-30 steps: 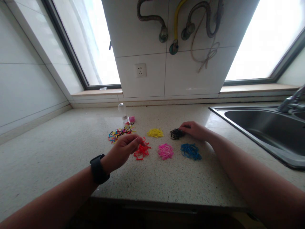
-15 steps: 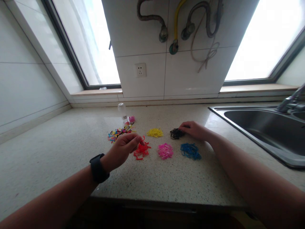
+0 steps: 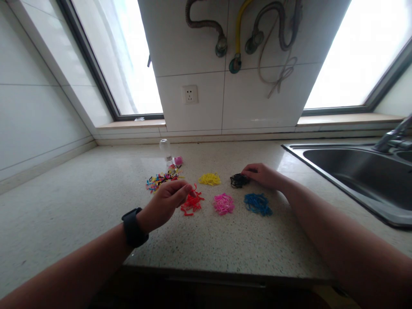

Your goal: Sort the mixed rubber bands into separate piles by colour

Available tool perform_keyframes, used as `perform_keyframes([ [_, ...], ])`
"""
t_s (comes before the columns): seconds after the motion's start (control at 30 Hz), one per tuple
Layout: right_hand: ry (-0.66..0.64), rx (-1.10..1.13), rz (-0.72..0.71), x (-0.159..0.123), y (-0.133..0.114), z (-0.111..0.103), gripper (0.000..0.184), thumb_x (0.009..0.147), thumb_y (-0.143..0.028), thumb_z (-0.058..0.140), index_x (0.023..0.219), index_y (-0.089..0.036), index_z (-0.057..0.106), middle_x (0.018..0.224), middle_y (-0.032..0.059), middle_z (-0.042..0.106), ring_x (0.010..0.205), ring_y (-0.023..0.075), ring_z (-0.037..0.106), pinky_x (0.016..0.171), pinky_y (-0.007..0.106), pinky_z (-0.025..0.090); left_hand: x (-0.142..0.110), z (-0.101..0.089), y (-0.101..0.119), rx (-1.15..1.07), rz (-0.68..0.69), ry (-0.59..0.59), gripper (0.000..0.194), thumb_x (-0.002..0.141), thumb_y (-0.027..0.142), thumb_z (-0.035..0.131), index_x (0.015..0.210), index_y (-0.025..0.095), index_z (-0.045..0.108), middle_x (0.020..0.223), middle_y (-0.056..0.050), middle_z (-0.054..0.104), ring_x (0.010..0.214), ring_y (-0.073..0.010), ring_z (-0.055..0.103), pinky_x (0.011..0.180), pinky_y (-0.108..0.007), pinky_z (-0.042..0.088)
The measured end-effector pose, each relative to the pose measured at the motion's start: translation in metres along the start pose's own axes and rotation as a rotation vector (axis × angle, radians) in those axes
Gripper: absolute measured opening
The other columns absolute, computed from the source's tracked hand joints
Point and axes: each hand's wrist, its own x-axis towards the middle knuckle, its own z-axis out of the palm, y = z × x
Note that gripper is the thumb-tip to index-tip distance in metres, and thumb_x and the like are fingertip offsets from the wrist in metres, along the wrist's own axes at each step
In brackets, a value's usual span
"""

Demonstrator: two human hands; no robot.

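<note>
My left hand (image 3: 169,201), with a dark watch on its wrist, is closed in a pinch at the pile of small red rubber bands (image 3: 193,205). A red band sticks up by its thumb tip. At the right edge of the black rubber band pile (image 3: 238,181) rests my right hand (image 3: 260,175), fingers closed together; its fingertips touch the pile, and what they pinch is hidden. Between the hands lie a yellow band pile (image 3: 210,179) and a pink band pile (image 3: 224,204). A blue band pile (image 3: 257,204) sits below my right hand.
Mixed-colour bands (image 3: 162,178) are heaped behind my left hand. Beside them are a clear plastic bottle (image 3: 165,150) and a pink object (image 3: 178,160). A steel sink (image 3: 341,167) with a faucet (image 3: 391,139) is set into the counter at right.
</note>
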Motion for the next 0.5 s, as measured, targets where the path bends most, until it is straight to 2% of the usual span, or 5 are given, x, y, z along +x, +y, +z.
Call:
perform_keyframes([
  [0.5, 0.013, 0.02, -0.005, 0.0008, 0.0018, 0.0004, 0.032, 0.089, -0.043, 0.054, 0.096, -0.018, 0.073, 0.086, 0.0066, 0.074, 0.079, 0.0207, 0.065, 0.074, 0.033, 0.051, -0.0008, 0.0015, 0.0015, 0.025, 0.012, 0.002, 0.042, 0.094, 0.052, 0.053, 0.075, 0.015, 0.059, 0.056, 0.007, 0.034, 0.049, -0.007, 0.025, 0.045, -0.021, 0.021],
])
